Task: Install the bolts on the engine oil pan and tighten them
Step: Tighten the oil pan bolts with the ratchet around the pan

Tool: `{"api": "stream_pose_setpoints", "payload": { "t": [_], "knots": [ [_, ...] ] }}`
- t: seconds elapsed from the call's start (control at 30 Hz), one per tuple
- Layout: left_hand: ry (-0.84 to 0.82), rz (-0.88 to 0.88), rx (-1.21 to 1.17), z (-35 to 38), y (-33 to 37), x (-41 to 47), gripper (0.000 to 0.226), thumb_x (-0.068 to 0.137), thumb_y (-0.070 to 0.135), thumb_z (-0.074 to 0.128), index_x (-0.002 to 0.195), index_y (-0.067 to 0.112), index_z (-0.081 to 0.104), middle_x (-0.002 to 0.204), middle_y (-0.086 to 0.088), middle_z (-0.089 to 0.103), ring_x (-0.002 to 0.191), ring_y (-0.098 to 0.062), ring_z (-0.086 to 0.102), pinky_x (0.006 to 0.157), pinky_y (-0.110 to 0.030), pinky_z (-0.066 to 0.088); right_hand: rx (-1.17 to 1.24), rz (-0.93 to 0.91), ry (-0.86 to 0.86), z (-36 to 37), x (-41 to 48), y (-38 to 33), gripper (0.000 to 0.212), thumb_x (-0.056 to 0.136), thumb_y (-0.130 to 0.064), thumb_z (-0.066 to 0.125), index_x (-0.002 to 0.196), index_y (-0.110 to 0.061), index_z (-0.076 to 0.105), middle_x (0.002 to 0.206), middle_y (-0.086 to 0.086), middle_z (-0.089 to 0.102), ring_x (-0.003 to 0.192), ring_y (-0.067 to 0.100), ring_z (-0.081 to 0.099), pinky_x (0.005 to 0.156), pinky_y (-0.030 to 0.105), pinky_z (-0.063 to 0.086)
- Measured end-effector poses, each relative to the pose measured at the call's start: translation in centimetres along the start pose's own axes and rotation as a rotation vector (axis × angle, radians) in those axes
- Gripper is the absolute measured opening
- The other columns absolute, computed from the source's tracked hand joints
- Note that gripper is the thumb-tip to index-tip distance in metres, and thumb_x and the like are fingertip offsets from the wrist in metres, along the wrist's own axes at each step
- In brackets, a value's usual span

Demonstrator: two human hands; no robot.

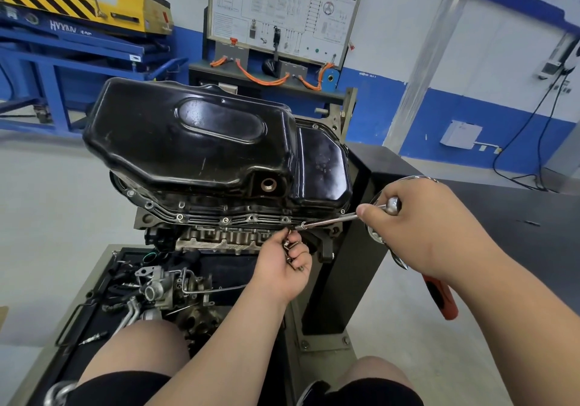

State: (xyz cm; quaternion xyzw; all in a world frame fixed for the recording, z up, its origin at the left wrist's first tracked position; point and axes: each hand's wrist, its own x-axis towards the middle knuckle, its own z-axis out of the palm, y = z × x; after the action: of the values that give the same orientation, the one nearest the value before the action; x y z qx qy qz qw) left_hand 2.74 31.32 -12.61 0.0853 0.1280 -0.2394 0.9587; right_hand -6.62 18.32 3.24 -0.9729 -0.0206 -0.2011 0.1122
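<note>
A black oil pan (pixel 201 142) sits upside-up on the inverted engine on a stand. Along its near flange (pixel 238 219) several bolts sit in their holes. My left hand (pixel 284 264) is curled around a handful of loose bolts (pixel 292 247) just below the flange's right end. My right hand (pixel 420 226) grips a chrome ratchet (pixel 390 204) with an orange handle (pixel 441 299). Its long extension bar (pixel 329 220) points left, with the socket tip at the flange near my left fingers.
A black tray (pixel 103 283) under the engine holds removed engine parts and hoses. The dark stand column (pixel 361 248) rises at the right. Behind are a blue lift table with a yellow unit (pixel 78 7) and a wiring display board (pixel 282 13). My bare knees are at the bottom.
</note>
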Motion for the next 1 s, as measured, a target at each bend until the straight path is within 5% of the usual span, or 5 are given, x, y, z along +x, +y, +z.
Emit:
{"api": "stream_pose_setpoints", "payload": {
  "t": [0.27,0.7,1.0],
  "knots": [
    [-0.045,-0.002,-0.002,0.2,-0.2,-0.4,0.008,0.075,0.013,0.044,0.072,0.009,0.051,0.054,0.006,0.044,0.033,-0.007,0.03,0.028,-0.017,0.021,0.021,-0.009,0.0,-0.5,-0.2,-0.5,0.032,0.082,-0.049,0.058,0.06,-0.026,0.056,0.056,-0.008,0.055,0.058,0.008,0.052,0.048,0.025,0.033],
    [-0.012,-0.001,0.191,0.3,-0.5,-0.7,0.018,0.089,0.017,0.04,0.075,0.015,0.051,0.048,0.009,0.033,0.033,-0.007,0.025,0.029,-0.018,0.017,-0.001,-0.014,0.004,-1.3,-0.6,0.3,0.036,0.08,-0.054,0.052,0.065,-0.022,0.06,0.059,-0.005,0.057,0.06,0.012,0.054,0.053,0.03,0.045],
    [-0.021,-0.004,0.105,0.2,-0.4,-0.4,0.029,0.096,0.037,0.05,0.079,0.014,0.051,0.055,0.008,0.041,0.035,-0.005,0.031,0.03,-0.016,0.021,0.027,-0.032,0.02,-1.6,-1.0,0.6,0.035,0.08,-0.052,0.055,0.061,-0.023,0.057,0.056,-0.004,0.055,0.056,0.012,0.052,0.048,0.026,0.034]
  ]
}}
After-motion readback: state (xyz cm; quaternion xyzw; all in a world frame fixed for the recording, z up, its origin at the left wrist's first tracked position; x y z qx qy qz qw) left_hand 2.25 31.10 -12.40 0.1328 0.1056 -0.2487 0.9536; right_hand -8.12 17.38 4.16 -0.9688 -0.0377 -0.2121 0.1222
